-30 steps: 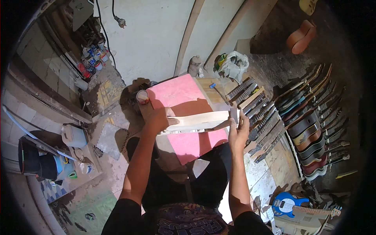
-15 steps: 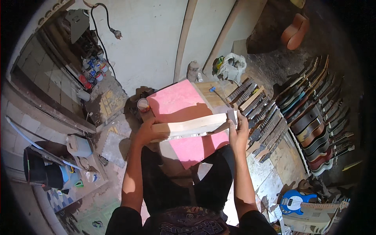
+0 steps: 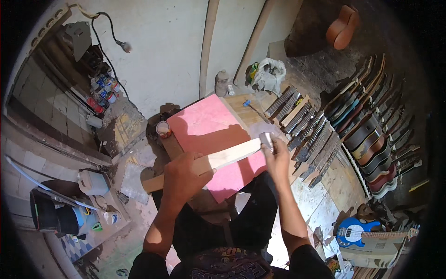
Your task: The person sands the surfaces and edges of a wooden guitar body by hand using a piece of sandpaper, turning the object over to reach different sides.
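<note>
A long, pale wooden piece (image 3: 227, 157) slants above a pink board (image 3: 202, 119), its right end higher in the picture. My left hand (image 3: 183, 175) is wrapped round it left of the middle, and its darker left end sticks out past my wrist. At the other end, my right hand (image 3: 278, 159) is closed with thumb and fingers on a small grey piece (image 3: 266, 140), which lies against the wood's tip. Whether this grey piece is a block or folded sheet I cannot tell. Shadows of the wood and hands fall across the pink board.
An open can (image 3: 163, 129) stands at the board's left corner. A small blue-headed hammer (image 3: 251, 106) lies beyond it. Several fretted necks (image 3: 304, 123) lie at right, beside a row of guitars (image 3: 371, 153). A blue bass guitar (image 3: 355, 232) is at lower right.
My left hand has moved inward along the wood, whose left end now projects beyond it. The wood has gone from nearly level to slanted. My right hand stays at the right end.
</note>
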`<action>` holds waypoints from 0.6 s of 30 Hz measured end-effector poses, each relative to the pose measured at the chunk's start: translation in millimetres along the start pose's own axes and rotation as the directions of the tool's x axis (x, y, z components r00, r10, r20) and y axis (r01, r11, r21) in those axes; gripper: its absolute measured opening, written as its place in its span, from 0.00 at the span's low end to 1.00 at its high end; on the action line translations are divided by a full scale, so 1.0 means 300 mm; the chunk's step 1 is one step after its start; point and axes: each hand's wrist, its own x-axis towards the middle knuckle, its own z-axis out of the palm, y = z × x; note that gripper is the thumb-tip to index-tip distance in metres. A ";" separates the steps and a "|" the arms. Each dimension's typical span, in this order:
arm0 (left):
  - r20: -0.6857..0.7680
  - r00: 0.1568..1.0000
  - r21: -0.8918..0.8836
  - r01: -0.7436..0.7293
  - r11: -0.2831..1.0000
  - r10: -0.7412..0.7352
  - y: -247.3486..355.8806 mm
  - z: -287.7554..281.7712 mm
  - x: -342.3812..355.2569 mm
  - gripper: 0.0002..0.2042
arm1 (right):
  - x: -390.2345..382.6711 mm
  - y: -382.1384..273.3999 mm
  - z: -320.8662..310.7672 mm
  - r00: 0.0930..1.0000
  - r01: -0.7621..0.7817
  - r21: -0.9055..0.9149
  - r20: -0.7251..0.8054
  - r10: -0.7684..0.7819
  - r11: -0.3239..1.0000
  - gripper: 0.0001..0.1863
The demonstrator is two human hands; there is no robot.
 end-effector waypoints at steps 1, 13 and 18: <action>-0.004 1.000 0.042 -0.001 0.999 0.001 0.008 -0.001 -0.004 0.18 | -0.024 -0.108 0.005 0.997 0.077 -0.108 0.031 -0.074 0.991 0.23; -0.013 0.983 0.062 -0.180 0.982 0.181 0.057 0.118 -0.012 0.20 | -0.114 -0.294 0.027 0.950 0.300 -0.262 -0.002 -0.311 0.917 0.19; -0.001 0.985 0.054 -0.169 0.984 0.170 0.067 0.120 -0.001 0.21 | 0.008 -0.123 -0.012 1.000 -0.010 -0.090 0.001 0.010 0.996 0.20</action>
